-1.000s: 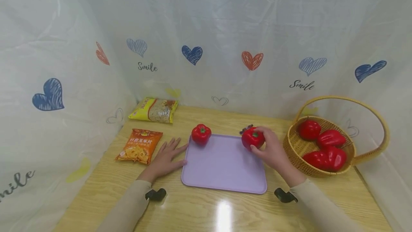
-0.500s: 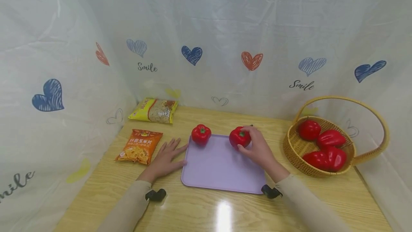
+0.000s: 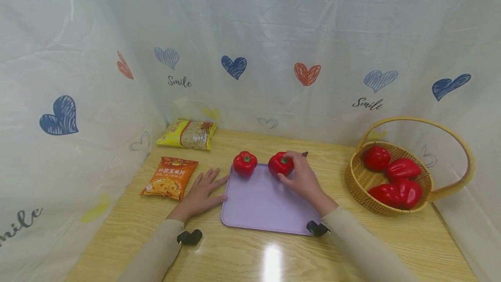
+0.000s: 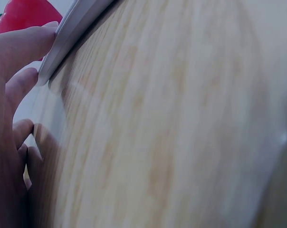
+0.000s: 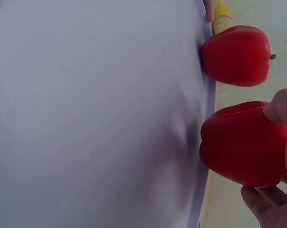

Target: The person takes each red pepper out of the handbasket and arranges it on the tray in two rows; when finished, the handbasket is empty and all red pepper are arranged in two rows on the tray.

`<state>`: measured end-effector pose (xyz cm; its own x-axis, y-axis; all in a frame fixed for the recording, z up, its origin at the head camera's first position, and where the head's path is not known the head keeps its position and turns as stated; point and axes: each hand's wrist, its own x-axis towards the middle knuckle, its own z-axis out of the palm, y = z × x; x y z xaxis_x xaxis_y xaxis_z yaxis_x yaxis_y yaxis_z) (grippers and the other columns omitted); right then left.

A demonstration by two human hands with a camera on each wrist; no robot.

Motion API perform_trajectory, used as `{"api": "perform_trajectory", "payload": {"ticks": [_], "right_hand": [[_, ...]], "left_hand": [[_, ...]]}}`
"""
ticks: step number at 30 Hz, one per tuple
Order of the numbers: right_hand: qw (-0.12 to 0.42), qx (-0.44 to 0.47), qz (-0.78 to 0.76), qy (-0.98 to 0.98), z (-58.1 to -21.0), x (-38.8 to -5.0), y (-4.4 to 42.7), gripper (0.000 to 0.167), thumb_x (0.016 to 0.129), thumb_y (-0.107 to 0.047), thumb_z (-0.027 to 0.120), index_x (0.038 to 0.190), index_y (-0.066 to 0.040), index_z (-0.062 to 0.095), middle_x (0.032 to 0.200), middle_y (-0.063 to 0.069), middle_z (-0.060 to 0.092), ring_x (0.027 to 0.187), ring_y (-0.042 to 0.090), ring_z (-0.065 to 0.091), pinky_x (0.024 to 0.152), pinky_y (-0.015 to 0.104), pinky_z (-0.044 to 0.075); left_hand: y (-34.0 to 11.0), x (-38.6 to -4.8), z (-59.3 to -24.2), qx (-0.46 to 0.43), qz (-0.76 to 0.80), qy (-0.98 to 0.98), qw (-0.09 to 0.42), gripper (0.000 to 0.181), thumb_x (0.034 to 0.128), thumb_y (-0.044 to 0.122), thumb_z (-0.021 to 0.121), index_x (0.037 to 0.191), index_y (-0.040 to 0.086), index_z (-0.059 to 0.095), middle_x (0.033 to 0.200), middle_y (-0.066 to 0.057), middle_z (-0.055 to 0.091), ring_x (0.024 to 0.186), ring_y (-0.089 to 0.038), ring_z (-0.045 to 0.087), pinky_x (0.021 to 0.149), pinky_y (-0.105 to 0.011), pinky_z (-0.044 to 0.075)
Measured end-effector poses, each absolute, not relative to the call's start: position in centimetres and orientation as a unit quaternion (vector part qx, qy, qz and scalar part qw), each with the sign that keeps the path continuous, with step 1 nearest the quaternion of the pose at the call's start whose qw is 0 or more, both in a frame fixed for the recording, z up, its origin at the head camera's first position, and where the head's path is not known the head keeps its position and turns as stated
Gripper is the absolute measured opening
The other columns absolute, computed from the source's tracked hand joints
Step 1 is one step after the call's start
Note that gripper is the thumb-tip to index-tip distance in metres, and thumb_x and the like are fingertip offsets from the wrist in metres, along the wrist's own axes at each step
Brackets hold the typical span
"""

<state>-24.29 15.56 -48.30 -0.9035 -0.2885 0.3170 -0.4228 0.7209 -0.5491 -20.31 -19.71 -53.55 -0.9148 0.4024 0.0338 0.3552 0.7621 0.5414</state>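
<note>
My right hand grips a red bell pepper over the far edge of the purple tray. In the right wrist view thumb and fingers hold that pepper from both sides. A second red pepper sits at the tray's far left corner, its green stem up. My left hand lies spread flat to the left, its thumb and index finger touching the tray's left edge. The left wrist view shows those fingers against the rim.
At the right stands a wicker basket with a tall handle and several red peppers. An orange snack bag lies left of my left hand, a yellow bag behind it. A patterned curtain hangs behind the table.
My right hand has moved left over the tray with the pepper, from its far right corner toward the second pepper. My left hand has stayed in place.
</note>
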Motion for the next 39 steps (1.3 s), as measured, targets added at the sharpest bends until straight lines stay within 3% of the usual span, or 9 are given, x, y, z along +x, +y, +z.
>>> {"api": "perform_trajectory", "payload": {"ticks": [14, 27, 39], "right_hand": [[0.092, 0.202, 0.335, -0.915, -49.0, -24.9, 14.4, 0.063, 0.082, -0.016, 0.086, 0.135, -0.012, 0.051, 0.139, 0.011, 0.056, 0.131, 0.031, 0.052, 0.104, 0.048, 0.051], [0.07, 0.188, 0.322, -0.925, -49.2, -24.8, 14.5, 0.08, 0.084, -0.021, 0.086, 0.151, -0.013, 0.042, 0.15, 0.012, 0.049, 0.14, 0.034, 0.045, 0.11, 0.052, 0.044], [0.071, 0.187, 0.31, -0.929, -49.2, -24.6, 14.5, 0.089, 0.082, -0.023, 0.087, 0.154, -0.01, 0.037, 0.153, 0.015, 0.045, 0.142, 0.035, 0.043, 0.111, 0.053, 0.043]], "left_hand": [[-19.7, -20.3, -53.5, 0.204, 0.277, 0.938, 0.042, 0.069, 0.0955, 0.056, 0.061, 0.156, 0.028, 0.043, 0.168, -0.013, 0.021, 0.156, -0.035, 0.007, 0.124, -0.056, -0.001], [-19.6, -20.2, -53.2, 0.2, 0.282, 0.937, 0.048, 0.068, 0.0956, 0.054, 0.062, 0.156, 0.027, 0.044, 0.168, -0.014, 0.021, 0.156, -0.037, 0.007, 0.124, -0.056, -0.002], [-19.6, -20.2, -53.4, 0.202, 0.28, 0.938, 0.043, 0.069, 0.0957, 0.053, 0.062, 0.156, 0.027, 0.043, 0.168, -0.015, 0.021, 0.156, -0.037, 0.008, 0.124, -0.056, 0.0]]}}
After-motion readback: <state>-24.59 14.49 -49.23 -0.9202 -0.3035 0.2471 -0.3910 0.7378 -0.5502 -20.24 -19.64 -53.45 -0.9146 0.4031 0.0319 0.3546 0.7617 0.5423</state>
